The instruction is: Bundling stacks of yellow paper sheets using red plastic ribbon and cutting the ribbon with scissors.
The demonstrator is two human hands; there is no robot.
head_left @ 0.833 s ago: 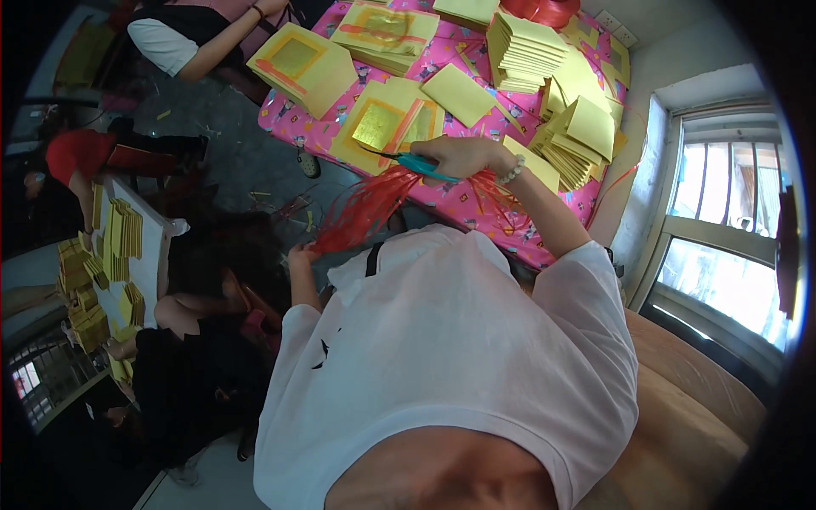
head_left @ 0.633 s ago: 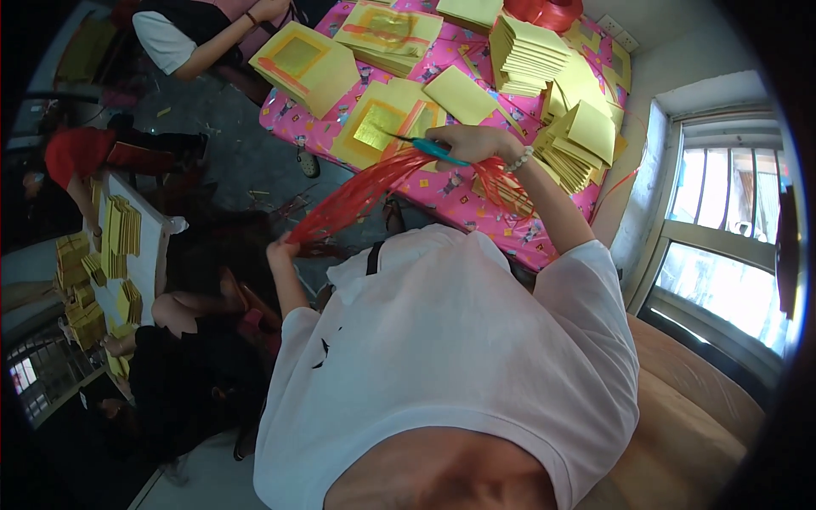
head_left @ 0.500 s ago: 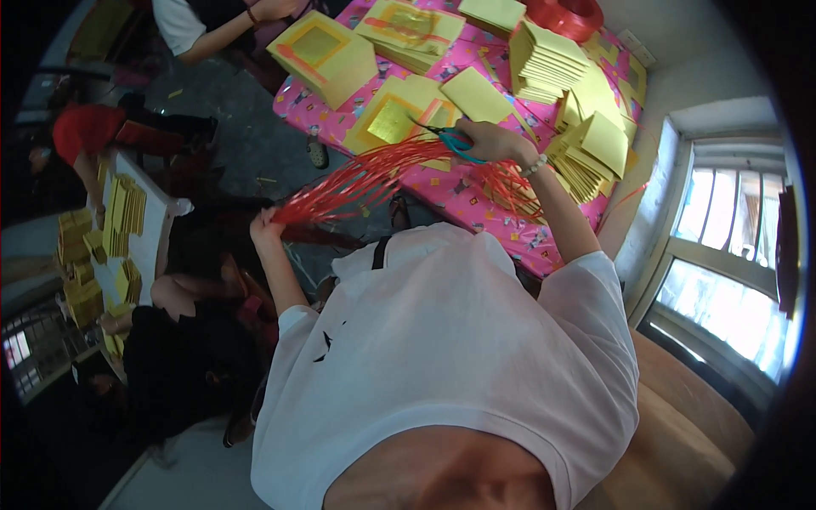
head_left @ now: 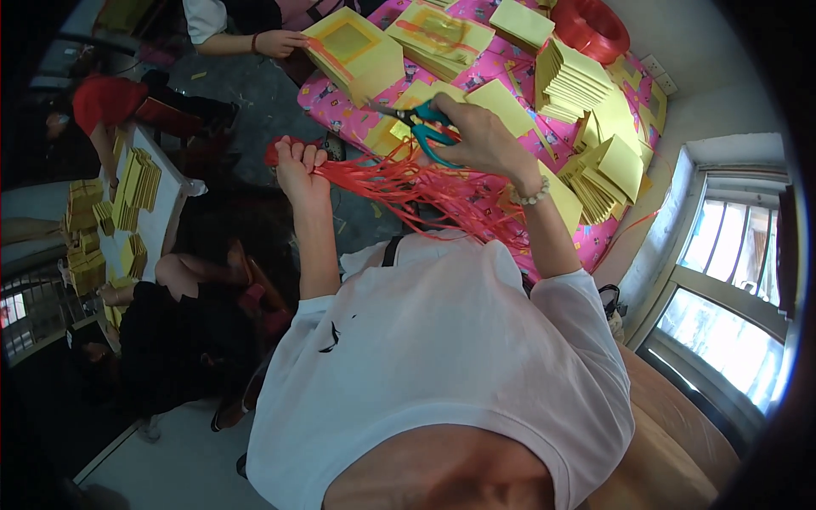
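My left hand (head_left: 299, 161) is raised and clenched around one end of a bundle of red strings (head_left: 408, 183). The strings stretch to the right toward my right hand (head_left: 478, 136), which holds teal-handled scissors (head_left: 427, 127) with the blades pointing left over the bundle. Both hands hover at the near edge of a table with a pink patterned cloth (head_left: 340, 102). Loose ends of the red strings hang down below my right wrist, which wears a bead bracelet.
Stacks of yellow paper packets (head_left: 578, 81) cover the pink table, with a red coil (head_left: 595, 30) at the far end. Another person's hand (head_left: 280, 41) rests on a yellow packet. A seated person and more yellow stacks (head_left: 136, 183) are at left. A window (head_left: 722, 289) is at right.
My left hand has lifted the red string bundle up and level with the table edge. My right hand with the scissors has stayed over the strings near the table.
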